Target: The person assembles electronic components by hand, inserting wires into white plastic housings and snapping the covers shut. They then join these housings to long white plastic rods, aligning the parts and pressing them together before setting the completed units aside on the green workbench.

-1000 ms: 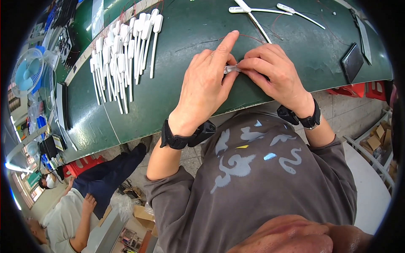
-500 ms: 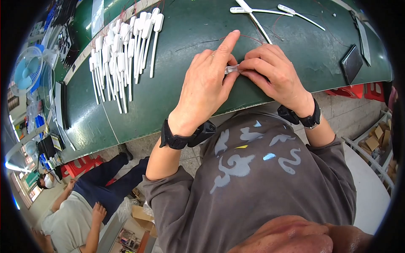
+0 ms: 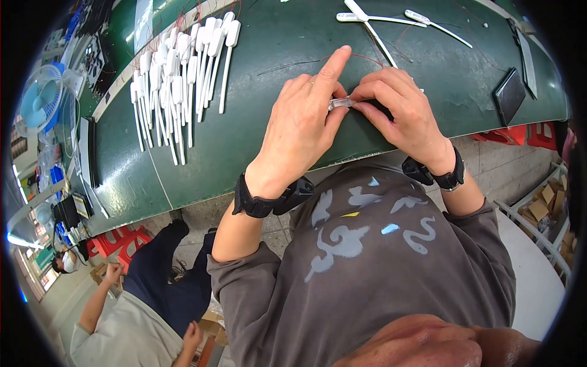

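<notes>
Over the near part of the green table, my left hand (image 3: 301, 113) pinches a small clear-and-white plastic piece (image 3: 340, 104) between thumb and fingers, its index finger stretched out. My right hand (image 3: 400, 107) is closed, thumb and fingertips pinching the piece's right end. Most of the piece is hidden by my fingers. A thin red wire (image 3: 361, 55) and a dark wire (image 3: 287, 67) run out beyond my hands; where they attach is hidden. A small white tip (image 3: 422, 90) shows beside my right hand.
Many white paddle-headed sticks (image 3: 177, 85) with red wires lie bunched at left on the green table (image 3: 263, 140). Crossed white sticks (image 3: 379, 40) and another stick (image 3: 437, 27) lie farther off. At right sits a black flat case (image 3: 509, 95). A co-worker (image 3: 131, 324) sits at lower left.
My right fingertips have shifted slightly, so more of the clear piece shows between my hands. The co-worker's arms and legs have moved.
</notes>
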`<action>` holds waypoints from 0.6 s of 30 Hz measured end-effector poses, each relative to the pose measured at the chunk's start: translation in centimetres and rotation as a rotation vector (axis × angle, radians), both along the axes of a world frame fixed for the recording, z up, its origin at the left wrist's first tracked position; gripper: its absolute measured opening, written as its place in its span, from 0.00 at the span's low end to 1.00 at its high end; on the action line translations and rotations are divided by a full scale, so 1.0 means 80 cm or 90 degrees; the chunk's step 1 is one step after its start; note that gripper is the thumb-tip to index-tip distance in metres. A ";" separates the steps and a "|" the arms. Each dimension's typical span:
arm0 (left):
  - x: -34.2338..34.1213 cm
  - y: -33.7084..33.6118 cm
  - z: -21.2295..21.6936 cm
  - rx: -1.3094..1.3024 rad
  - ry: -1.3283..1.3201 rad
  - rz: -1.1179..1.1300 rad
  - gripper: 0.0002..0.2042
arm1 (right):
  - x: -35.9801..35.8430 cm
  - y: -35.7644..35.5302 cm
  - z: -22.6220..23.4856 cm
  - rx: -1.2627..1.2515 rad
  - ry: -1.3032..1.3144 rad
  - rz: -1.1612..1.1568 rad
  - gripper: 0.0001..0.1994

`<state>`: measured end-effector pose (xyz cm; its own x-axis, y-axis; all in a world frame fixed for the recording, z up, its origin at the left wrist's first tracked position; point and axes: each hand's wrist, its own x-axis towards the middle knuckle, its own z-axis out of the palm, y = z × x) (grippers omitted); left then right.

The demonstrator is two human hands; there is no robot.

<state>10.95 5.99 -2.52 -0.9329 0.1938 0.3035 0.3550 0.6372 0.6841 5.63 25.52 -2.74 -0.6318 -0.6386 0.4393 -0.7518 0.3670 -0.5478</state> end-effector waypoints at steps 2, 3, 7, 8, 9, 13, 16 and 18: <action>0.000 0.000 0.000 0.004 -0.002 0.000 0.39 | -0.001 0.000 0.001 0.012 0.002 0.003 0.09; 0.000 0.000 -0.001 0.004 -0.002 0.000 0.39 | 0.000 0.000 0.002 0.018 0.002 0.005 0.09; 0.000 0.000 -0.001 0.007 -0.002 0.002 0.40 | 0.000 -0.001 0.002 0.012 -0.009 0.001 0.08; 0.000 0.000 -0.001 0.005 -0.003 0.003 0.40 | 0.000 0.000 0.001 0.012 -0.009 0.001 0.08; 0.000 0.000 -0.001 0.003 -0.005 0.004 0.40 | -0.001 0.001 0.000 0.008 -0.011 0.007 0.08; 0.000 0.000 -0.001 -0.001 0.000 0.005 0.39 | -0.005 0.002 -0.005 -0.007 -0.015 0.017 0.07; 0.001 0.000 -0.002 -0.001 0.001 0.006 0.39 | -0.006 0.002 -0.006 -0.021 -0.016 0.017 0.06; 0.001 0.000 -0.002 0.000 -0.002 0.004 0.39 | -0.006 0.003 -0.005 -0.026 -0.033 0.017 0.07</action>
<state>11.00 5.96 -2.71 -0.9349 0.1877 0.3011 0.3490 0.6394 0.6852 5.16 25.73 -3.16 -0.6373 -0.6382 0.4320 -0.7313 0.3240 -0.6002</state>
